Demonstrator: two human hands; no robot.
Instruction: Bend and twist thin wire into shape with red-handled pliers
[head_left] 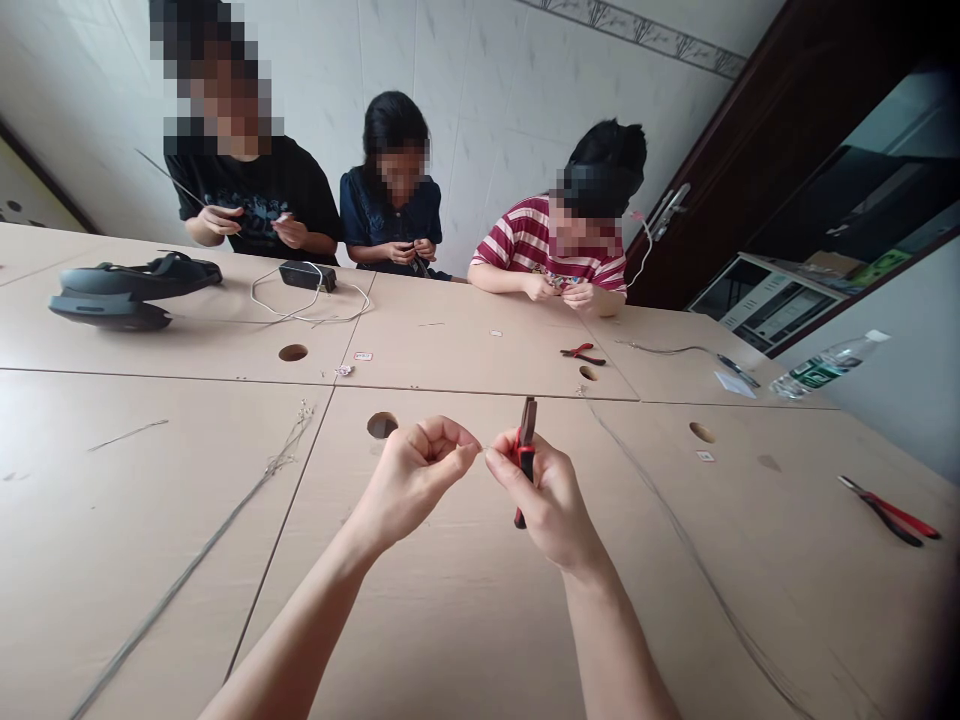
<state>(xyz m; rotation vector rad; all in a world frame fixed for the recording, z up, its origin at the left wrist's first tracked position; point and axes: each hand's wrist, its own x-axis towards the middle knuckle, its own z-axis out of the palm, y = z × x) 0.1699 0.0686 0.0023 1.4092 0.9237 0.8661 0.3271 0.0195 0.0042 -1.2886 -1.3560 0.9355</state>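
Both forearms extend forward and converge. Left hand (416, 470): fingers curled, thumb and forefinger pinched together. Right hand (544, 495): closed in a fist-like grip, close beside the left.

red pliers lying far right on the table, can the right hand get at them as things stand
Probably not at once. The right hand is closed around another pair of pliers, so it is occupied. The red pliers lie apart to its right on bare table, with nothing between; only a thin wire crosses the way.

craft workroom: shared tables (480, 620), pliers (892, 510), wire strands (187, 565).
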